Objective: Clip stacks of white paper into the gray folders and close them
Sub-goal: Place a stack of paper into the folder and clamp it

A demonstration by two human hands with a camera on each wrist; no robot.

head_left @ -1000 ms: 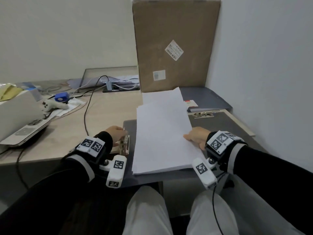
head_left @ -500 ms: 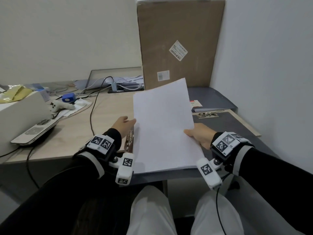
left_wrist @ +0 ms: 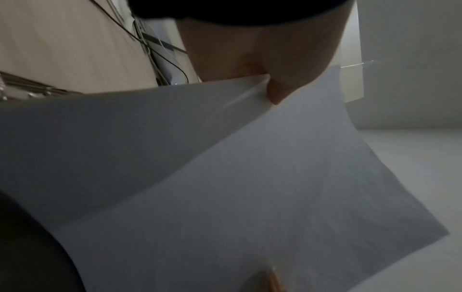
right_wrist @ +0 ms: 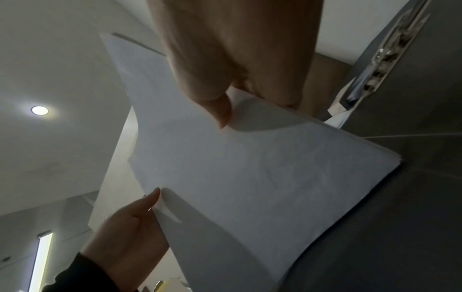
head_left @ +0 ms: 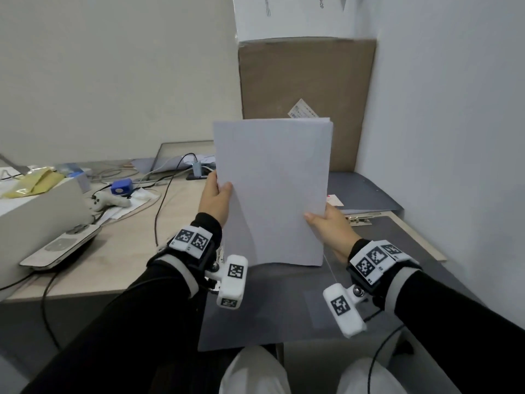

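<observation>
A stack of white paper (head_left: 272, 191) stands upright on its bottom edge on the open gray folder (head_left: 284, 308) in front of me. My left hand (head_left: 217, 196) grips the stack's left edge, thumb on the front. My right hand (head_left: 326, 223) grips its right edge lower down. In the left wrist view the paper (left_wrist: 250, 177) fills the frame, with my thumb (left_wrist: 277, 92) pressed on it. The right wrist view shows the paper (right_wrist: 250, 168) pinched by my right thumb (right_wrist: 217, 106), with the left hand (right_wrist: 130, 227) on the opposite edge. The folder's metal clip (head_left: 218, 255) sits behind my left wrist.
A second gray folder (head_left: 366, 194) lies at the back right, with a clipboard clip (head_left: 360, 220) in front of it. A tall cardboard box (head_left: 306, 89) leans on the wall. Cables (head_left: 162, 200), a blue device (head_left: 122, 186), a white controller (head_left: 108, 201) and a white machine (head_left: 42, 223) occupy the left desk.
The paper stack was lifted from lying flat on the folder to standing upright. My left hand left the folder clip and took the stack's left edge; both hands rose.
</observation>
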